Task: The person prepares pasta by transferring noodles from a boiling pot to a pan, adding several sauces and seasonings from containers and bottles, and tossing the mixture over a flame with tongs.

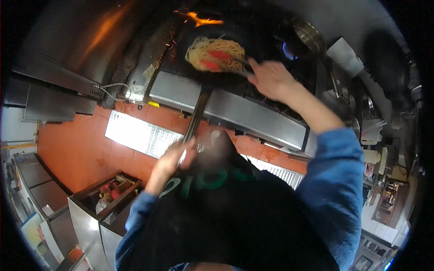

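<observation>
My left hand (173, 157) grips the long handle (198, 113) of a dark pan that sits over the stove. Thin noodles (217, 54) lie in a heap in the pan, whose dark edges blend into the burner area. My right hand (271, 78) is closed on a pair of tongs (239, 67); their red tips (217, 59) rest in or against the noodles. Orange flame (203, 20) flares at the far side of the pan, with small sparks to its left.
A blue gas flame (290, 50) burns right of the pan, beside a metal pot (308, 35). The stove's steel front edge (254, 118) runs before me. An open drawer or bin (118, 196) with bottles stands lower left. Utensils and containers line the right side.
</observation>
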